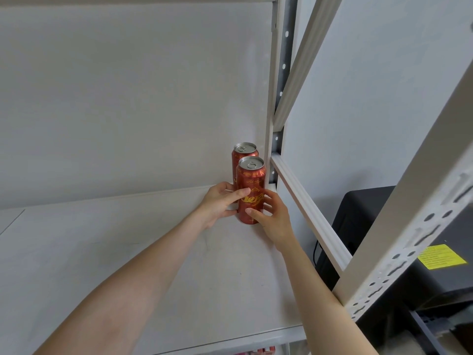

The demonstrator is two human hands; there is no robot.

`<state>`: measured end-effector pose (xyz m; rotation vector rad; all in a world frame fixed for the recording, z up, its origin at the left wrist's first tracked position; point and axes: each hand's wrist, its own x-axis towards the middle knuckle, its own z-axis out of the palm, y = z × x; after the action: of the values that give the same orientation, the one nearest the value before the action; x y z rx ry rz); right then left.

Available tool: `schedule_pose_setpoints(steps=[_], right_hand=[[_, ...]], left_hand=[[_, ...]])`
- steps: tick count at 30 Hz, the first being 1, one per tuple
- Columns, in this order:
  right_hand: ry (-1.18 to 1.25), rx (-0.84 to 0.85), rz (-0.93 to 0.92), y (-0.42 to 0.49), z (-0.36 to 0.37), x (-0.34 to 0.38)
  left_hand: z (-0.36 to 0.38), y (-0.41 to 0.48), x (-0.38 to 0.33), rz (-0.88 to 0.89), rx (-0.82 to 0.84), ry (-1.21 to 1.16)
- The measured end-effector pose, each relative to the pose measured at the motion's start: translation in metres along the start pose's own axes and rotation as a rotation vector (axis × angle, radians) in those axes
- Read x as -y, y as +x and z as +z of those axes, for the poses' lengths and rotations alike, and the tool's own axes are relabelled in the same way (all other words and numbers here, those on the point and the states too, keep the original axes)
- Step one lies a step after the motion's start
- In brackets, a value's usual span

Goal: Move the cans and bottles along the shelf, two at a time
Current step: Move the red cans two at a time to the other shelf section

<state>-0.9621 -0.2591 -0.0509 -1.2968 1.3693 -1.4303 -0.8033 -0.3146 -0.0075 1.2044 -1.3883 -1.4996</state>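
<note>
Two red beer cans stand one behind the other in the back right corner of the white shelf (143, 252), beside the upright post. The front can (252, 180) partly hides the rear can (243, 155). My left hand (217, 203) comes in from the left. Its fingers curl round the left side of the rear can and its thumb lies across the front can. My right hand (272, 216) grips the front can from the right, thumb on its lower front and fingers behind. Both cans are upright on the shelf board.
The shelf's rear upright (275, 98) and side rails (307, 208) close off the right end. A front upright (409, 226) slants across the right. A black box (384, 226) with a yellow label (441, 256) sits beyond the frame. The shelf board stretches away to the left.
</note>
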Motion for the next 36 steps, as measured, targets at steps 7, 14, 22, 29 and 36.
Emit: schedule_pose_setpoints(steps=[7, 14, 22, 29, 36], right_hand=[[-0.055, -0.062, 0.082, -0.007, -0.002, 0.004], [-0.390, -0.224, 0.072, -0.041, 0.001, 0.013], [-1.049, -0.218, -0.174, -0.108, 0.018, 0.037], [-1.314, -0.099, -0.173, -0.159, 0.032, 0.051], [-1.356, -0.060, -0.169, -0.202, 0.037, 0.067]], left_hand=[[-0.007, -0.015, -0.009, -0.058, -0.005, 0.095], [-0.038, -0.054, -0.013, 0.141, -0.159, 0.469], [-0.075, -0.138, 0.009, 0.473, -0.239, 1.362], [-0.082, -0.187, 0.022, 0.424, -0.235, 1.572], [-0.081, -0.232, 0.029, 0.421, -0.241, 1.595]])
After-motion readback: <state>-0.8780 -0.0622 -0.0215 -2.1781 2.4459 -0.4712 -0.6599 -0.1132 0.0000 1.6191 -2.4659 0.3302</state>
